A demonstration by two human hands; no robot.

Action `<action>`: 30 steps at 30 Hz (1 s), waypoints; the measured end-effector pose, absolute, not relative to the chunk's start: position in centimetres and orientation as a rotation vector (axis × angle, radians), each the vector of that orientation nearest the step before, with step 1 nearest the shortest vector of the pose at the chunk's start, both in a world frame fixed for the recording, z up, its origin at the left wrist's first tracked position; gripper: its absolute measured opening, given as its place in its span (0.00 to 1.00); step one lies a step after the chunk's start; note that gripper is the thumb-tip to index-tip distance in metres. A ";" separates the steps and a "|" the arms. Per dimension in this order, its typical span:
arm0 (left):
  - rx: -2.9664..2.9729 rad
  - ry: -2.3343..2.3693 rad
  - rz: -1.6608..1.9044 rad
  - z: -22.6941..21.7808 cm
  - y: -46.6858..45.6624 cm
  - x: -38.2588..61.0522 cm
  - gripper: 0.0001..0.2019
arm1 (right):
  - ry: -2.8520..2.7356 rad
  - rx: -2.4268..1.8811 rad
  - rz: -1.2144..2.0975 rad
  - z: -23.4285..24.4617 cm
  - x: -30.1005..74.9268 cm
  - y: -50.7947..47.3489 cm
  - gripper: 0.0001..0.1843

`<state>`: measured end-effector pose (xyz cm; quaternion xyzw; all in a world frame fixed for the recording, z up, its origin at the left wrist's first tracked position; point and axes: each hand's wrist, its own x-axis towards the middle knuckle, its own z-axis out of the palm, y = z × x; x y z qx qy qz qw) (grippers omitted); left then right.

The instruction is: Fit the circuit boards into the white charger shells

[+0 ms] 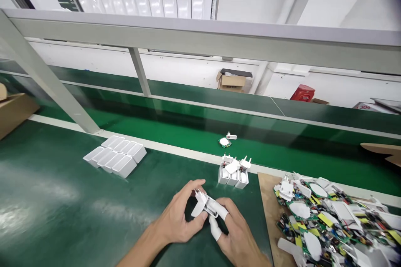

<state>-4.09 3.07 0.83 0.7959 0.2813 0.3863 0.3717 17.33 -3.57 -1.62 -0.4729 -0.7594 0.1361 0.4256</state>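
Well to the left of the row of three packed white plastic boxes (233,179), two rows of similar open-topped white plastic boxes (115,156) stand on the dark green tabletop (62,200) with nothing rising from their mouths, so they look not yet filled. In front of the packed row and to its left, the left hand (178,219) has thumb and forefinger closed to a narrow pinch on a small white plastic plug housing with thin prongs (205,204); the right hand (233,231), with white covers on thumb and forefinger, grips it just as narrowly from its other side. That housing seems half assembled, though the fingers hide too much to be sure. Plug pieces jut above the packed row's rims, so those boxes look loaded but unclosed. To its right, a large heap of green circuit boards with white and yellow parts (332,217) suggests much is left. As for edges, a slanting grey metal post (62,83) stands far left of the packed row; the tabletop left of the row gives the left arm ample room; a pale rail (175,152) passes just behind the row; a brown wooden board (266,200) under the heap begins just to its right, narrowing the right hand's sideways room.
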 end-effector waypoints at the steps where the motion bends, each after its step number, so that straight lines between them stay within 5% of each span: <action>1: 2.029 0.729 0.982 0.7 3.0 -4.2 0.33 | -1.857 -1.176 0.444 -1.7 17.3 -3.6 0.14; 6: 2.046 0.740 1.019 0.1 2.0 -3.5 0.59 | -1.024 -1.086 1.286 -1.5 16.7 -3.5 0.21; 14: 2.360 0.619 1.327 1.9 1.3 -1.3 0.44 | -0.459 -0.889 1.638 -0.1 15.8 -3.8 0.25; 30: 2.439 0.761 1.344 1.3 1.7 -1.3 0.39 | -0.525 -0.965 1.645 -0.2 15.6 -4.2 0.34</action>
